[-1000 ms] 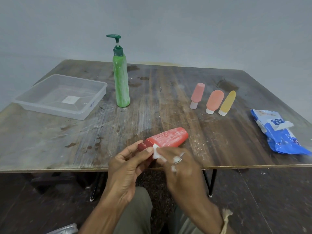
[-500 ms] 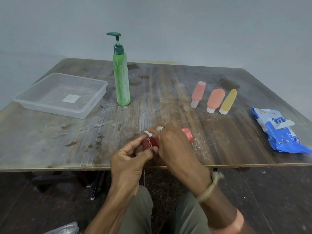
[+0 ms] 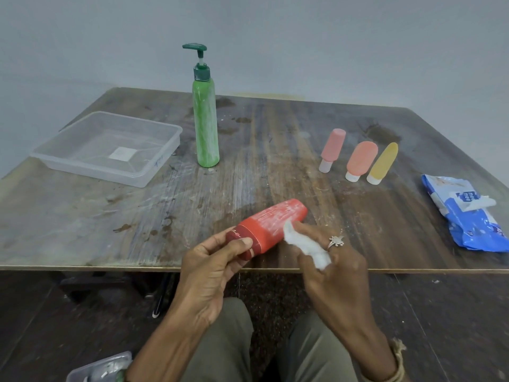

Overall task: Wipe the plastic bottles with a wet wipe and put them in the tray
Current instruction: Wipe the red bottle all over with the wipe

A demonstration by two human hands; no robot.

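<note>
A red bottle (image 3: 271, 226), streaked with white residue, lies tilted over the table's front edge. My left hand (image 3: 217, 264) grips its dark red cap end. My right hand (image 3: 327, 260) pinches a crumpled white wet wipe (image 3: 305, 245) against the bottle's lower right side. A clear plastic tray (image 3: 162, 168) sits at the far left. A tall green pump bottle (image 3: 206, 125) stands upright near the middle. Three small bottles lie in a row at the right: pink (image 3: 332, 148), orange (image 3: 361, 159) and yellow (image 3: 383, 162).
A blue and white pack of wet wipes (image 3: 468, 213) lies at the table's right edge. The worn wooden table (image 3: 96, 216) backs onto a grey wall. A clear plastic container (image 3: 102, 368) shows at the bottom left, below the table.
My right hand with the wipe has slid off the top of the red bottle down to its right side, uncovering the body. My left hand keeps its hold on the cap end.
</note>
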